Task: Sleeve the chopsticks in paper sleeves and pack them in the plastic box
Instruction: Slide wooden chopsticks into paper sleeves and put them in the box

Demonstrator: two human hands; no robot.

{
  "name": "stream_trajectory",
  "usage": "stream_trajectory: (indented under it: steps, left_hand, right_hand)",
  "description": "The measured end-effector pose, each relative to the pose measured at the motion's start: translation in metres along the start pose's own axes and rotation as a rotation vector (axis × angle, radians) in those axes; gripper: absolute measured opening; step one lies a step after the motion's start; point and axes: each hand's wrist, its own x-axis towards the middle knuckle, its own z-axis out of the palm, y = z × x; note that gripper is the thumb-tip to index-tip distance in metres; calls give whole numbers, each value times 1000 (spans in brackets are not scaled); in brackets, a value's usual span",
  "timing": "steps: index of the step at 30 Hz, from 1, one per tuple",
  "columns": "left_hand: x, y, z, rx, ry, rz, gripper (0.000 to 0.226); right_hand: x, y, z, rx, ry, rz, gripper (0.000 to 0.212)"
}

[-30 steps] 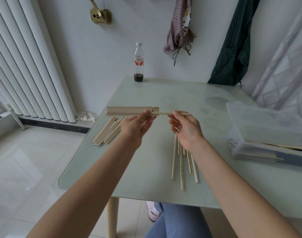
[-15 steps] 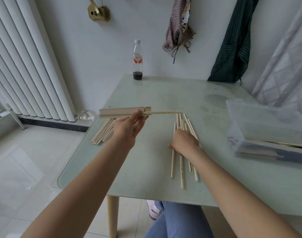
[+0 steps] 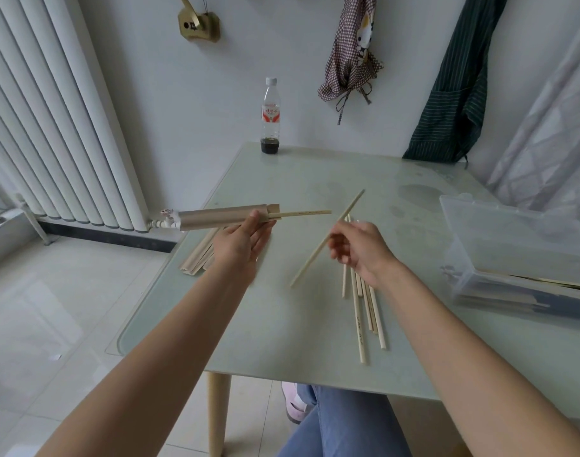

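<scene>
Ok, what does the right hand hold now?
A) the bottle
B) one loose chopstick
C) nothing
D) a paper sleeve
B: the right hand pinches a single chopstick tilted above the table, while the left hand holds the paper sleeve.

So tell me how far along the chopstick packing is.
Done: some sleeved sets lie in the plastic box. In hand: left hand holds a sleeve with one chopstick partly in; right hand holds the second. Left: loose chopsticks and empty sleeves.
</scene>
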Motion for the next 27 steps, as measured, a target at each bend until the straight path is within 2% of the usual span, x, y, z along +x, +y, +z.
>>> stream_trajectory:
  steps: [3, 8, 19, 27]
  left_hand:
    - [1, -2, 1, 7, -6, -7, 12]
    - [-3, -3, 0, 6, -36, -3, 13]
    - [-10, -3, 4, 56, -92, -15, 15]
    - [-13, -5, 8, 52, -140, -35, 13]
  right_hand:
    - [-4, -10, 2, 144, 37, -104, 24]
    - [1, -15, 5, 177, 175, -211, 21]
    - [-1, -20, -6, 338, 256, -216, 16]
    - [5, -10, -10, 114, 287, -180, 16]
